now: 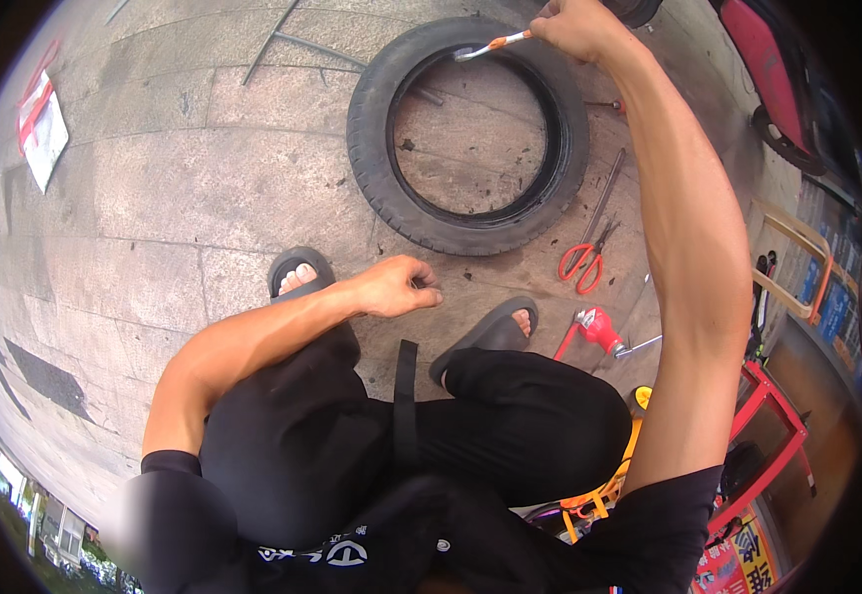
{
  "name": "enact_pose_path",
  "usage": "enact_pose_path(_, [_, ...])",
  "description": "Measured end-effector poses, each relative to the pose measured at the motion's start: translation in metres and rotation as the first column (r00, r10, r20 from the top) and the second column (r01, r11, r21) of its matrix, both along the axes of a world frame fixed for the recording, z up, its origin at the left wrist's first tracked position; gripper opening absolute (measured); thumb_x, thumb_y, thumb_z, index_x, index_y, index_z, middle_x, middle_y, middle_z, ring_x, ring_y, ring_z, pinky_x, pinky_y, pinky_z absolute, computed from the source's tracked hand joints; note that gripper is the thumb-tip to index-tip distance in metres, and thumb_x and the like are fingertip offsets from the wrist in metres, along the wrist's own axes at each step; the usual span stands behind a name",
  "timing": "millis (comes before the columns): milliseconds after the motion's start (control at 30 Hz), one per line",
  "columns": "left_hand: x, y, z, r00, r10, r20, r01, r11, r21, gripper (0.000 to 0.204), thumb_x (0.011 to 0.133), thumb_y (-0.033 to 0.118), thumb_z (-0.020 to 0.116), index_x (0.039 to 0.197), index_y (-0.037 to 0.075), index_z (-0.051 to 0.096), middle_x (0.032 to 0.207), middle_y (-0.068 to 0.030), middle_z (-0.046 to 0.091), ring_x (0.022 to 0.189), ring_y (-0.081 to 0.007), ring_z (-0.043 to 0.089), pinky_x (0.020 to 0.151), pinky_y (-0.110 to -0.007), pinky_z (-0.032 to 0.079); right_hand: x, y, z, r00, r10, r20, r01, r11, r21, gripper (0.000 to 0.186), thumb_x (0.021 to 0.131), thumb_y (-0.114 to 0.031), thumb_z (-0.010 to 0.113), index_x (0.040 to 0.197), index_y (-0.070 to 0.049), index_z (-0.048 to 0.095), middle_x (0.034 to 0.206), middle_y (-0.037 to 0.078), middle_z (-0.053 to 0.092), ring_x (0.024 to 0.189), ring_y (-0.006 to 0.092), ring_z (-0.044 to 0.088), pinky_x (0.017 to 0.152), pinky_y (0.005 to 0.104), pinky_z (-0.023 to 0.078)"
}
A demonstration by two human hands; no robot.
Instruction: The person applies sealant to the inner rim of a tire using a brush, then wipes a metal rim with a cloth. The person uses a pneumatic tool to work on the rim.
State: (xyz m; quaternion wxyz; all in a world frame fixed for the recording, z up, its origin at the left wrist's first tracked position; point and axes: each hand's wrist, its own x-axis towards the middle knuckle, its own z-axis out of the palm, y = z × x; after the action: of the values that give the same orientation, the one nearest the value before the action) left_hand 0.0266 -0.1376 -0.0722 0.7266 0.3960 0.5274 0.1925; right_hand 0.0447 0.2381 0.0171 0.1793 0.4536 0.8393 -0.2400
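My right hand (567,28) grips a brush (505,42) with an orange and white handle, its head at the upper inner edge of a black tyre (373,139) lying flat on the paving. My left hand (399,289) hangs below the tyre, between my sandalled feet, its fingers loosely curled and apart with nothing visible in them. Right of the tyre lie a long metal rod (604,190) and red-handled scissors (581,265). A red bulbous tool (599,327) with a metal tip lies beside my right foot.
Thin metal bars (271,42) lie at the upper left, and a white and red packet (45,129) lies far left. A red vehicle body (777,69), a tan handled frame (807,257), a red metal frame (787,426) and yellow tools (639,401) crowd my right side.
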Motion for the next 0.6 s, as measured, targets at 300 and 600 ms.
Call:
enact_pose_path(300, [0.0, 0.012, 0.013, 0.991, 0.015, -0.131, 0.003, 0.991, 0.132, 0.035, 0.085, 0.03, 0.068, 0.104, 0.0, 0.067, 0.099, -0.0195, 0.069, 0.096, -0.0344, 0.066, 0.085, -0.042, 0.051, 0.089, 0.035, -0.01, 0.958, -0.284, -0.031, 0.282, 0.957, -0.071, 0.03, 0.088, -0.025, 0.066, 0.102, 0.002, 0.069, 0.072, 0.003, 0.057, 0.054, 0.0115, 0.046, 0.045, 0.0304, 0.036])
enact_pose_path(600, [0.029, 0.05, 0.01, 0.81, 0.159, -0.564, 0.401, 0.551, 0.732, 0.054, 0.074, 0.014, 0.075, 0.123, 0.002, 0.053, 0.124, -0.0171, 0.053, 0.113, -0.036, 0.052, 0.095, -0.045, 0.044, 0.198, -0.039, 0.02, 0.963, -0.212, 0.164, 0.229, 0.969, -0.088, 0.032, 0.087, -0.024, 0.064, 0.094, 0.007, 0.069, 0.08, 0.021, 0.069, 0.078, 0.0251, 0.068, 0.071, 0.0418, 0.05])
